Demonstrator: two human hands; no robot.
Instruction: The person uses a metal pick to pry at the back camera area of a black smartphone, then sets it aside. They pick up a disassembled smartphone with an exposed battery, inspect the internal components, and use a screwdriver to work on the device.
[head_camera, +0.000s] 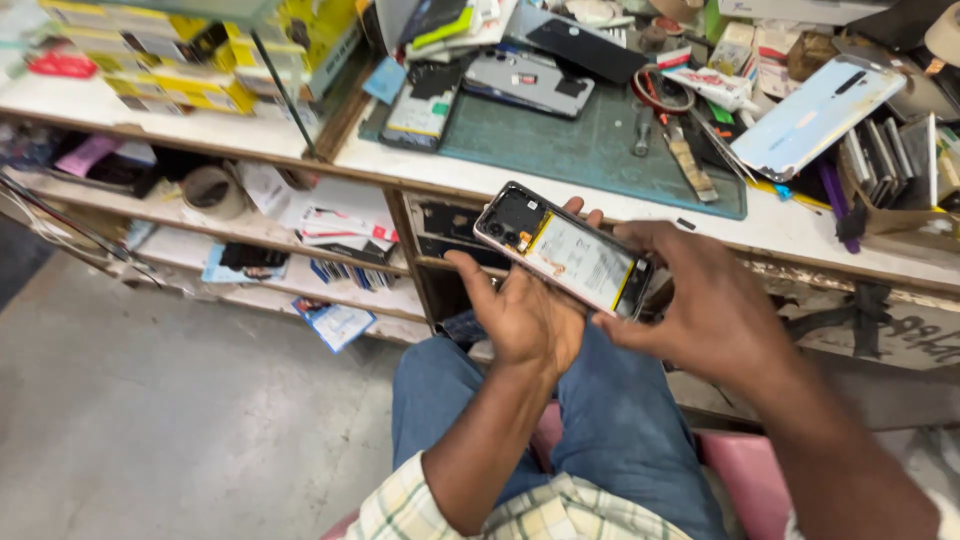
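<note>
Phone (565, 252) with back cover off, flat battery exposed, held above lap in front of bench (800, 235); left hand (525, 315) cups it from beneath, fingers curled; right hand (700, 300) pinches its lower end.

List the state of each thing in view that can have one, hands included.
Phone: back cover off, battery exposed, tilted, held over the lap.
Left hand: cradling the phone from beneath.
Right hand: gripping the phone's right end.
Second phone: lying flat on the green mat.
White back cover: lying loose, propped on clutter.
Tape roll: lying on the lower shelf.
</note>
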